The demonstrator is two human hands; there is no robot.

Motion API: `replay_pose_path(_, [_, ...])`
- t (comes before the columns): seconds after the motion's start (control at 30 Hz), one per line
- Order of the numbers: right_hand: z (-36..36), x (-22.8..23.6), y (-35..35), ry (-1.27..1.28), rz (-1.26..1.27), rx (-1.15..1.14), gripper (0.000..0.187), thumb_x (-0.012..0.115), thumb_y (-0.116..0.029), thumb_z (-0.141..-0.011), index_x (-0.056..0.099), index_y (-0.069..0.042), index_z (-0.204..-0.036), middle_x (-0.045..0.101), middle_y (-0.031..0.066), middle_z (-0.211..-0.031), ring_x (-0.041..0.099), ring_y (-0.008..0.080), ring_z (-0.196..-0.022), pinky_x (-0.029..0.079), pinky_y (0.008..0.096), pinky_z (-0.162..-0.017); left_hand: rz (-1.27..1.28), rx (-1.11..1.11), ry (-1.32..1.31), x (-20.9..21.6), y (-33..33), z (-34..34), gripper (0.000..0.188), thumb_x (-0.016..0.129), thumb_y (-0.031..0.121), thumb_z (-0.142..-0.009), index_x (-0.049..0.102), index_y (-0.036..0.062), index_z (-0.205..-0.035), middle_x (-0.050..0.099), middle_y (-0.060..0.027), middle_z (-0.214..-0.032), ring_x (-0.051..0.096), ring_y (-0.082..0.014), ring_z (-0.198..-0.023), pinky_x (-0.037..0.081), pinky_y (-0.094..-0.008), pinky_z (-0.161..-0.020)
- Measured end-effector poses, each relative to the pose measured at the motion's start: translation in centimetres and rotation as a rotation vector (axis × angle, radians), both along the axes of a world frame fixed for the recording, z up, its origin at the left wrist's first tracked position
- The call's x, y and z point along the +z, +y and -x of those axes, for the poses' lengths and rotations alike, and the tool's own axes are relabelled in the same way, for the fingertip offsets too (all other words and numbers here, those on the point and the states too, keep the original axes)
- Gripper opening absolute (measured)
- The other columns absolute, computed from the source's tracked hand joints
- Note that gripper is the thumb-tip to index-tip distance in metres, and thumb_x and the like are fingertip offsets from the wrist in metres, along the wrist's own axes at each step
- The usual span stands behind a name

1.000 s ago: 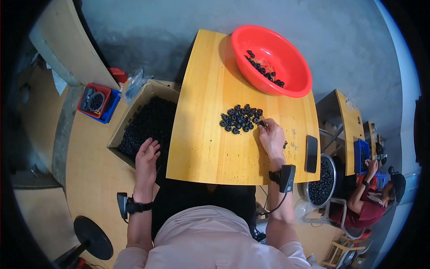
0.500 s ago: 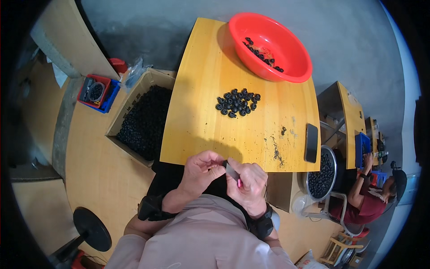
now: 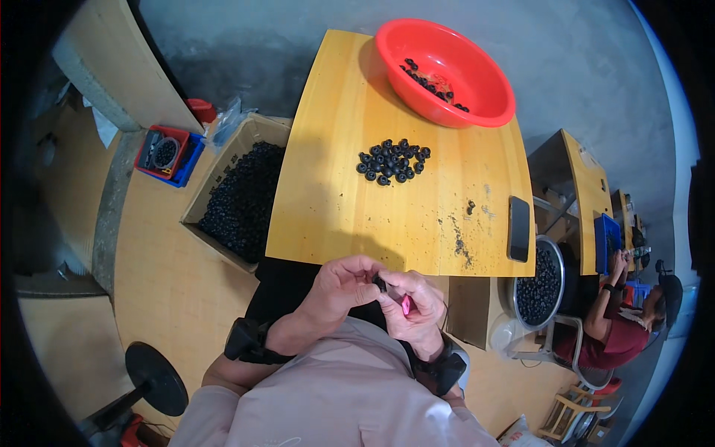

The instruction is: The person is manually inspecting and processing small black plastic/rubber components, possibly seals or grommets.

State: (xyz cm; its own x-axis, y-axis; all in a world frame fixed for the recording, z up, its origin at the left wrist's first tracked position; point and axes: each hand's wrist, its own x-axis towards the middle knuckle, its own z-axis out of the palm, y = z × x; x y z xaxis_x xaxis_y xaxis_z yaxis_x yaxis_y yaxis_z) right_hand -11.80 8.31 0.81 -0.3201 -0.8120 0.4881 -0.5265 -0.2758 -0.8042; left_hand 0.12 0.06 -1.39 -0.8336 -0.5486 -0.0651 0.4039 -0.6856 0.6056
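A small black piece (image 3: pixel 380 283) is just off the near edge of the counter (image 3: pixel 350 223), in front of the person's pale shirt (image 3: pixel 320 395). The left hand (image 3: pixel 339 292) is closed in a pinch on it. The right hand (image 3: pixel 418 307) is curled around a pink thing (image 3: pixel 407 305), its fingertips close to the piece. The hands meet near the body, maybe so the tiny piece is steady and easy to see. Black crumbs (image 3: pixel 459 243) lie toward the near right corner. A heap of black pieces (image 3: pixel 389 159) sits mid-counter, probably for easy reach. A phone (image 3: pixel 519 229) lies by the right edge, perhaps out of the way. A red bowl (image 3: pixel 454 115) stands at the far right corner.
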Motion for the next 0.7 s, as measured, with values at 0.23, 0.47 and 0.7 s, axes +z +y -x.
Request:
replay_pose_path(0.23, [1.3,1.6,0.0,0.076,-0.085,0.089,0.029,0.071,-0.004,-0.067,0.062,-0.002,-0.094,0.05,0.0016,-0.056,0.044,0.0105,-0.047,0.034,0.0236,-0.045,0.227,-0.083,-0.127,0.5,-0.8,-0.3,0.018,0.064,0.0,-0.075,0.059,0.0012,-0.092,0.054,0.0008,-0.079,0.05,-0.0058,-0.074,0.042,-0.0199,-0.069])
replay_pose_path(0.47, [0.6,-0.1,0.0,0.035,0.019,0.056,0.028,0.071,-0.001,-0.062,0.062,-0.002,-0.088,0.057,0.0051,-0.061,0.049,0.0159,-0.045,0.037,0.0249,-0.045,0.041,-0.128,-0.135,0.4,-0.3,-0.4,0.019,0.068,0.006,-0.074,0.058,0.0001,-0.089,0.058,-0.0031,-0.085,0.054,-0.0103,-0.08,0.043,-0.0233,-0.073])
replay_pose_path(0.7, [1.1,0.2,0.4,-0.202,-0.02,0.095,0.021,0.07,-0.003,-0.067,0.06,-0.001,-0.085,0.056,0.0061,-0.06,0.049,0.0118,-0.048,0.035,0.0231,-0.044,0.098,-0.03,-0.063,0.1,-0.3,-0.3,0.019,0.067,0.011,-0.076,0.059,-0.0001,-0.089,0.058,-0.0048,-0.084,0.054,-0.0109,-0.079,0.041,-0.0234,-0.073])
